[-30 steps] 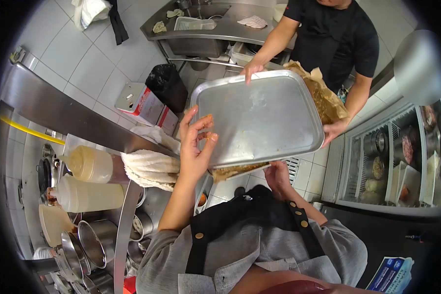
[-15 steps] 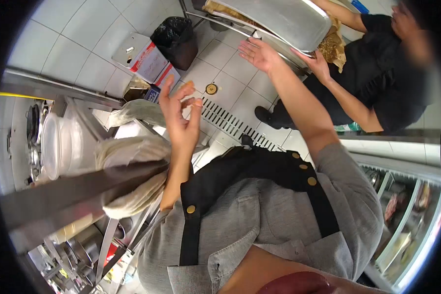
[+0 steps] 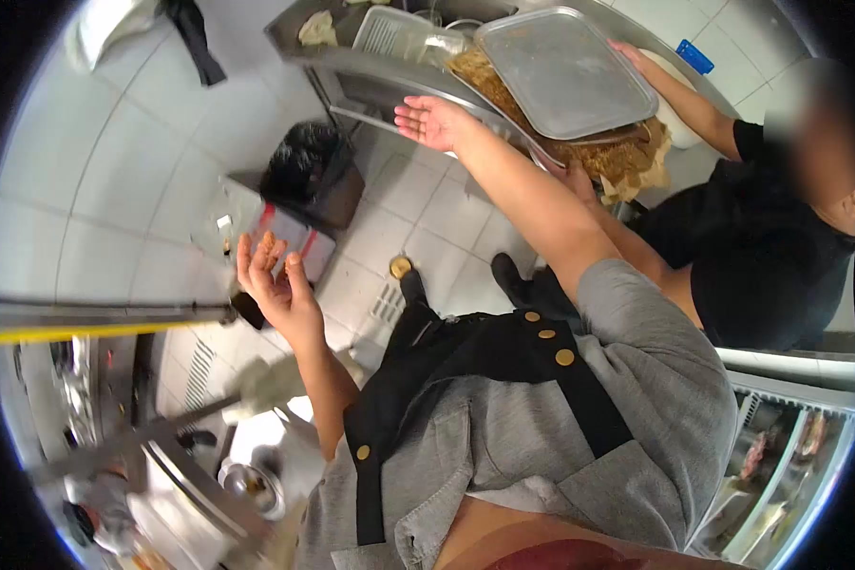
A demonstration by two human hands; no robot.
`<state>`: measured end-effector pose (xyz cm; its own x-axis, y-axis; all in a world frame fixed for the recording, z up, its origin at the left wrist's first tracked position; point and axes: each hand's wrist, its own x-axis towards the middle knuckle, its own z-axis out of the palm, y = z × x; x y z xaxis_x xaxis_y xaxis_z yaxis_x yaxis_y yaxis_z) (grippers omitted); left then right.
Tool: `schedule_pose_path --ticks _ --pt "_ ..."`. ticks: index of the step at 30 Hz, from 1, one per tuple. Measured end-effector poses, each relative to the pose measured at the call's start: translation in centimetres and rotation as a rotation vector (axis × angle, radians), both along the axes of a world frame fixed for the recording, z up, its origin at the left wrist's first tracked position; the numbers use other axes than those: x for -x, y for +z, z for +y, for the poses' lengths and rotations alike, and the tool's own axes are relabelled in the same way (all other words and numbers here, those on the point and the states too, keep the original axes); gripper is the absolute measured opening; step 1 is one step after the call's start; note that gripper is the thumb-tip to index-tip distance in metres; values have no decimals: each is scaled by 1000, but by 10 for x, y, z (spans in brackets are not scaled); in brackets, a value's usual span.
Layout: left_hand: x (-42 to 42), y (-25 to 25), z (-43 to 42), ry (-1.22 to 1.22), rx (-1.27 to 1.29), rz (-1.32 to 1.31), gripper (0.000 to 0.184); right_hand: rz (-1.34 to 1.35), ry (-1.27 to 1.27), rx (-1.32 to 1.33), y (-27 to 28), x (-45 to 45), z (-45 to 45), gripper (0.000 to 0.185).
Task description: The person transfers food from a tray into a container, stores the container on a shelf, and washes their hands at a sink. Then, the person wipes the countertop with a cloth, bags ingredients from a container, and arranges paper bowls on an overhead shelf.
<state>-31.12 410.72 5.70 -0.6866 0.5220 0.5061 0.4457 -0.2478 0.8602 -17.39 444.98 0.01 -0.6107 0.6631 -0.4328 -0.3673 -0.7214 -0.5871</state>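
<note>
My left hand (image 3: 280, 294) is raised in the air, fingers apart and loosely curled, holding nothing. Orange-brown residue coats its fingertips. My right hand (image 3: 432, 123) is open too, palm up and bare, near the front edge of a steel sink counter (image 3: 337, 81). To its right, a grey metal tray (image 3: 565, 71) sits tilted over a brown, crumbly-looking food (image 3: 617, 161) on paper. A co-worker's hands (image 3: 579, 180) are at the edges of this stack. Whether my right forearm touches the lower tray, I cannot tell.
A black-lined bin (image 3: 309, 176) and a white-and-red box (image 3: 294, 237) stand by the tiled wall. The co-worker (image 3: 779, 247) in black stands close on my right. Steel shelving with pots (image 3: 252, 484) is at lower left, a glass-front fridge (image 3: 769, 465) at lower right.
My view has turned and moved toward the sink counter, showing more of it and the food. My right hand has shifted left, my left hand left and lower. Both stay open.
</note>
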Motion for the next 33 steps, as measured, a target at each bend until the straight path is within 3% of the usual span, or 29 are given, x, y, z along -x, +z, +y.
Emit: schedule_pose_path --ticks 5,9,15,23,27,29,33 --pt "87 4 137 -202 -32 -11 33 -25 -143 -85 17 30 129 31" --pt "123 34 259 -410 19 -35 35 -55 -283 -83 10 33 225 32" --pt "148 7 491 -840 85 -200 39 -168 -374 -51 -25 39 392 35" --pt "163 -60 730 -891 293 -388 45 -178 -425 -15 -69 97 639 38" --pt "174 -100 825 -902 395 -410 39 -183 -453 40 -91 137 731 29" --pt "181 -114 864 -880 530 -399 41 -152 -458 5 -96 155 760 24" --pt "161 -149 954 -873 734 -117 42 -164 -415 -72 -122 155 799 16"
